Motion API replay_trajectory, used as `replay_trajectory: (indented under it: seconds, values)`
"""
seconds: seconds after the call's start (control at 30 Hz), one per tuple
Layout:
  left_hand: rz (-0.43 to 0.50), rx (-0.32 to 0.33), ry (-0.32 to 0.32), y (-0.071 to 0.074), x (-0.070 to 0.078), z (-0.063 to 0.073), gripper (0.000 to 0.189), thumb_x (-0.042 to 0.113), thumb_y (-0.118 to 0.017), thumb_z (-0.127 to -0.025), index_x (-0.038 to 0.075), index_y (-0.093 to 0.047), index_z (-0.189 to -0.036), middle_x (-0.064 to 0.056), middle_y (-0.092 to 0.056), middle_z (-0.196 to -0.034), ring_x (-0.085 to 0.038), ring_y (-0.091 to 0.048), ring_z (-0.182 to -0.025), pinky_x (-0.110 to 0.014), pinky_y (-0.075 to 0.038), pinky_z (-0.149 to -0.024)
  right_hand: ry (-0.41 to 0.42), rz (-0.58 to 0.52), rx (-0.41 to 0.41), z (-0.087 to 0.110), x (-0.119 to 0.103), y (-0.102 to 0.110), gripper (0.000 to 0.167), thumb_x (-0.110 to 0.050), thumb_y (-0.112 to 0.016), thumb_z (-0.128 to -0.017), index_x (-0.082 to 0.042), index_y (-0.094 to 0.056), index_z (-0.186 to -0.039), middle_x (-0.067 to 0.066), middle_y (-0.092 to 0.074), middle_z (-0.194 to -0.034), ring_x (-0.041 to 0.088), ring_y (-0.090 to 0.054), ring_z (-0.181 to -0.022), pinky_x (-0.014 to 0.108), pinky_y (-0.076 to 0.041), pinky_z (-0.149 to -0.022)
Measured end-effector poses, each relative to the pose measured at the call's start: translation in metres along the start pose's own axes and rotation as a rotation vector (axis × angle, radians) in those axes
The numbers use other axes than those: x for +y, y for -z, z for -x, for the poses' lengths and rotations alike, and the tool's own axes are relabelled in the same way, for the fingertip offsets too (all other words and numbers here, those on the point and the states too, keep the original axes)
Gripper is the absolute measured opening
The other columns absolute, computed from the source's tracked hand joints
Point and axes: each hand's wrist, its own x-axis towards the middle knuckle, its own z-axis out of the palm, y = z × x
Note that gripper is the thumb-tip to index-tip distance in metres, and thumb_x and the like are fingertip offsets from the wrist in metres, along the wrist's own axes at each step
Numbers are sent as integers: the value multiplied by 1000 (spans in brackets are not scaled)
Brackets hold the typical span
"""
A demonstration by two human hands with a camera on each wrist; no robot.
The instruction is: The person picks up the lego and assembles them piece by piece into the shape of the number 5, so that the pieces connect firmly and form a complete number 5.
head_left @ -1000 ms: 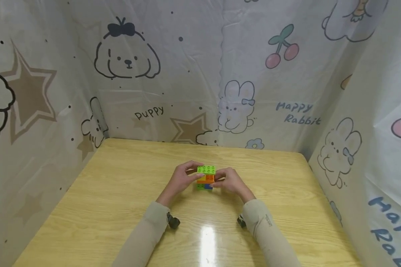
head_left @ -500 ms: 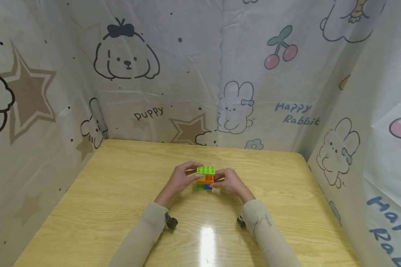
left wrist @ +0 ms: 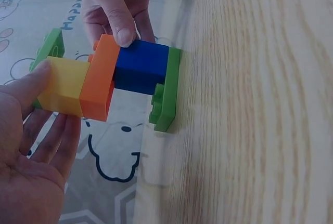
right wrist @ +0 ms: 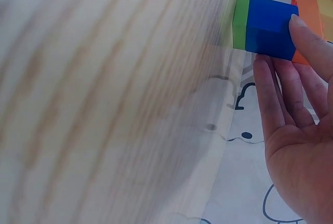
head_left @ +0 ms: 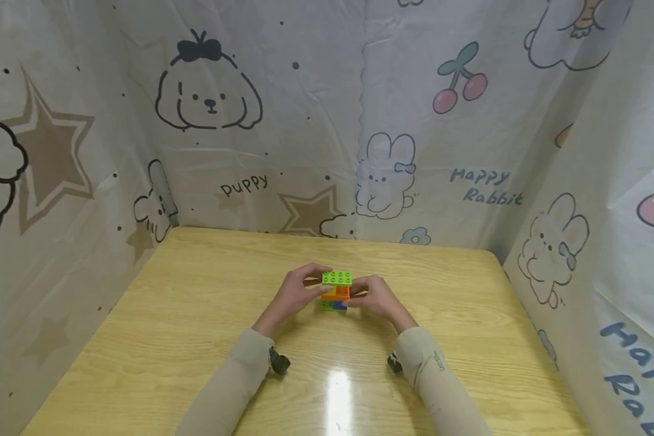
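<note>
A stack of toy building blocks stands upright on the wooden table, between both hands. From the bottom it runs: a thin green plate [left wrist: 170, 91], a blue block [left wrist: 140, 67] over one half, an orange plate [left wrist: 99, 78], a yellow block [left wrist: 65, 84], and a bright green plate [head_left: 336, 278] with studs on top. My left hand [head_left: 298, 290] grips the yellow block, its thumb on the near face and fingers behind. With its thumb on the near face by the orange plate's edge, my right hand [head_left: 377, 295] holds the blue block; its fingers reach round behind.
The light wooden table [head_left: 196, 339] reaches back to a hanging cloth [head_left: 305, 121] printed with cartoon animals, which also encloses both sides. Small black wrist cameras sit at both beige sleeves [head_left: 441, 387]. A light reflection shines on the tabletop near the front.
</note>
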Motion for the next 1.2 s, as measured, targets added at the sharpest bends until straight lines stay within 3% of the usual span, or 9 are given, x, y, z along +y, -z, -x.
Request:
replay_trajectory:
  seconds: [0.47,1.2]
  values:
    - [-15,6,7,1,1,1,34,27,-77,-96,25,-69,-129,3,-70,-128,-22,-67,-119,-44,-56,-106,12,-6,-14,0,-1,-1,25,-14,-84,-88,-14,-79,-112,3,-78,-104,22,-74,-103,44,-61,-95]
    - [-43,6,-40,-1,2,-2,35,28,-73,-98,22,-67,-132,1,-71,-127,-22,-68,-118,-45,-55,-107,16,16,-1,1,-2,0,20,-15,-82,-90,-13,-78,-109,3,-78,-104,22,-74,-103,43,-61,-95]
